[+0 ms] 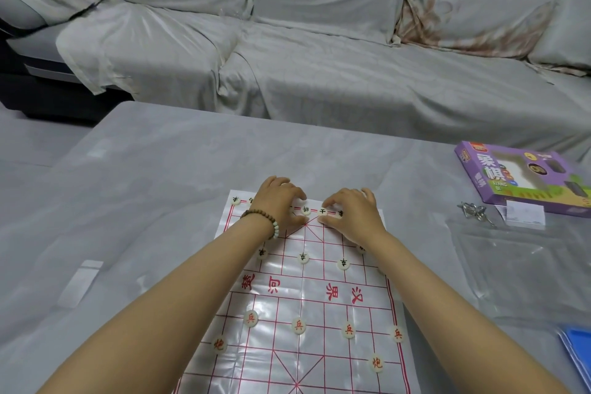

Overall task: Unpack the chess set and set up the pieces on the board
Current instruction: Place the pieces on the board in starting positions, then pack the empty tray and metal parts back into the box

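Note:
A glossy plastic xiangqi board sheet [303,297] with red lines lies on the grey table. Round white pieces with red characters [299,326] stand on its near half, and pieces with black characters [303,257] on the far half. Both hands reach to the far back row. My left hand [278,198], wearing a bead bracelet, has its fingers curled over a black piece [306,210]. My right hand [351,211] pinches a black-marked piece [322,211] between thumb and forefinger. Other back-row pieces are partly hidden under the hands.
The purple chess set box [524,179] lies at the table's right, with a metal puzzle ring [476,209] and a white card [524,214] beside it. A clear plastic bag [511,265] lies further right, a blue tray [579,349] at the right edge. A covered sofa [319,41] stands behind.

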